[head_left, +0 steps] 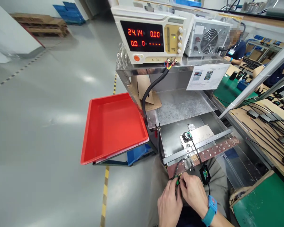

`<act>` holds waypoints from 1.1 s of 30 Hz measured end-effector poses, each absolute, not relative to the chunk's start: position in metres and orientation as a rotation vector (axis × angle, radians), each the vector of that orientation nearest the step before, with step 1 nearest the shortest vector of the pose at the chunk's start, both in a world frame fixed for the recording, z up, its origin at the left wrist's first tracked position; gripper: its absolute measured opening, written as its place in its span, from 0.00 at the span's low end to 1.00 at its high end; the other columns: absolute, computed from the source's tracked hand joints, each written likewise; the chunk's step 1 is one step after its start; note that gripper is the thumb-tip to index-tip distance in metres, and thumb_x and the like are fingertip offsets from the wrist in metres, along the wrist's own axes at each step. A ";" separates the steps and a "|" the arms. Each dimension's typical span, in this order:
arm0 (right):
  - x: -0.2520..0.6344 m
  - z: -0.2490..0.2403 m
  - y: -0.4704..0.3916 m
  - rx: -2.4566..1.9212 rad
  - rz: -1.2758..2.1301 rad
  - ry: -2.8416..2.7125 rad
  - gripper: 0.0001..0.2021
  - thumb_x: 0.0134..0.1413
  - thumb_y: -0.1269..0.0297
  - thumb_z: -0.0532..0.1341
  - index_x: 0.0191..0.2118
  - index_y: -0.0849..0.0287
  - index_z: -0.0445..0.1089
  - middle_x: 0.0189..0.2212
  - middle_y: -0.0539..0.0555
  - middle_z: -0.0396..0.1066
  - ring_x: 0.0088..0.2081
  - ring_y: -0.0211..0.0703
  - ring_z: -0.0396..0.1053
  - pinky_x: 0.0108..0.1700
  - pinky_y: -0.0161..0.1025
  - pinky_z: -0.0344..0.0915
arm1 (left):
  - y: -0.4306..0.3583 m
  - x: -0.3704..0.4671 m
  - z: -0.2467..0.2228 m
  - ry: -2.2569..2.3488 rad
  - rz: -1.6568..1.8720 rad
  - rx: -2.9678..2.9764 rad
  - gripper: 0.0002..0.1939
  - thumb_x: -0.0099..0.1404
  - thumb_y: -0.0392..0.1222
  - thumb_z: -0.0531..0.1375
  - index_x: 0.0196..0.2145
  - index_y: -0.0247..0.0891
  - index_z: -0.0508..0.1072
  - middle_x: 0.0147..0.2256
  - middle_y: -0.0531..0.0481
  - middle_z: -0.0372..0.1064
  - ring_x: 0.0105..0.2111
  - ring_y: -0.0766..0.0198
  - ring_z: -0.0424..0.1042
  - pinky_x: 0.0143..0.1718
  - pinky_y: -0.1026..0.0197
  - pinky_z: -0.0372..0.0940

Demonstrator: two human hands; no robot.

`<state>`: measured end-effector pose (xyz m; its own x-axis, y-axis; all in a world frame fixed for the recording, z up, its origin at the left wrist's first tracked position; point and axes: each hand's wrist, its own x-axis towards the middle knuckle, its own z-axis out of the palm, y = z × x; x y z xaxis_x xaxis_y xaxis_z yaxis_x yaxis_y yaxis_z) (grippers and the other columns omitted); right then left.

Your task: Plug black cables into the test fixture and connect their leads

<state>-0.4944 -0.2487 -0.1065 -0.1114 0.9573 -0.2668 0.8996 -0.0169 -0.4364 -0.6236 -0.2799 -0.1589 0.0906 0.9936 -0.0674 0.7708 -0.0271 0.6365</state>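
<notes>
My left hand (169, 200) and my right hand (193, 190) meet at the bottom, in front of the brown strip (219, 148) with its rows of screws. Fingers of both are pinched closed around a small green connector (177, 182), partly hidden by the fingertips. A thin black lead runs from it up to the strip. Just right of my right hand hangs an open black case (205, 174) with a green circuit board inside, on a black cable. Behind the strip, a metal plate (204, 132) carries a round fitting (186, 136) with a green part.
A power supply (142, 36) with red digits stands on the metal shelf, a fan unit (208, 37) beside it. To the left is a red tray (113, 129). Cables lie on the bench (262, 126) at right, where other people sit. A blue wristband (212, 205) circles my right wrist.
</notes>
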 end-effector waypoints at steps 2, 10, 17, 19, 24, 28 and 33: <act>-0.495 -0.107 -0.249 -2.020 0.769 -2.117 0.09 0.64 0.72 0.52 0.34 0.58 0.66 0.28 0.55 0.76 0.30 0.45 0.74 0.31 0.42 0.43 | -0.279 -0.626 -0.161 1.732 0.553 1.885 0.16 0.73 0.39 0.50 0.53 0.41 0.73 0.48 0.48 0.78 0.42 0.55 0.80 0.35 0.58 0.71; -0.502 -0.111 -0.254 -2.106 0.771 -2.014 0.09 0.64 0.71 0.52 0.34 0.58 0.67 0.28 0.56 0.77 0.30 0.46 0.76 0.30 0.43 0.42 | -0.275 -0.629 -0.160 1.699 0.575 1.895 0.16 0.73 0.40 0.49 0.51 0.42 0.74 0.47 0.48 0.79 0.41 0.56 0.81 0.34 0.58 0.73; -0.501 -0.114 -0.249 -2.093 0.774 -1.994 0.09 0.64 0.71 0.53 0.32 0.58 0.66 0.27 0.56 0.77 0.30 0.45 0.76 0.30 0.43 0.42 | -0.270 -0.631 -0.158 1.695 0.585 1.866 0.16 0.72 0.39 0.50 0.50 0.43 0.74 0.46 0.48 0.79 0.40 0.56 0.81 0.35 0.58 0.73; -0.501 -0.115 -0.249 -2.093 0.768 -1.995 0.09 0.64 0.71 0.53 0.32 0.58 0.66 0.27 0.55 0.77 0.30 0.45 0.76 0.31 0.43 0.42 | -0.270 -0.632 -0.161 1.680 0.593 1.870 0.15 0.72 0.40 0.50 0.49 0.43 0.74 0.45 0.48 0.79 0.40 0.56 0.81 0.35 0.58 0.73; -0.500 -0.119 -0.250 -2.082 0.741 -2.003 0.10 0.64 0.71 0.53 0.32 0.58 0.67 0.27 0.55 0.77 0.31 0.45 0.76 0.31 0.44 0.42 | -0.273 -0.632 -0.181 1.695 0.667 1.922 0.16 0.73 0.41 0.49 0.49 0.44 0.74 0.44 0.48 0.79 0.38 0.55 0.81 0.33 0.57 0.72; -0.500 -0.122 -0.250 -2.066 0.736 -2.009 0.10 0.63 0.72 0.53 0.33 0.58 0.68 0.28 0.55 0.77 0.31 0.46 0.76 0.31 0.44 0.42 | -0.276 -0.630 -0.190 1.737 0.697 1.918 0.16 0.73 0.41 0.49 0.49 0.44 0.74 0.45 0.46 0.79 0.39 0.55 0.80 0.33 0.58 0.70; -0.502 -0.121 -0.250 -2.064 0.730 -2.003 0.10 0.63 0.73 0.53 0.33 0.58 0.68 0.28 0.55 0.77 0.31 0.46 0.76 0.31 0.44 0.42 | -0.276 -0.629 -0.194 1.726 0.700 1.856 0.16 0.73 0.43 0.48 0.49 0.45 0.74 0.44 0.48 0.78 0.39 0.55 0.79 0.35 0.57 0.70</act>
<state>-0.5016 -0.2502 -0.1208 -0.0246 0.9746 -0.2226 0.8893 -0.0804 -0.4501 -0.6292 -0.2761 -0.1937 0.0604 0.9977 0.0300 0.7368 -0.0648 0.6730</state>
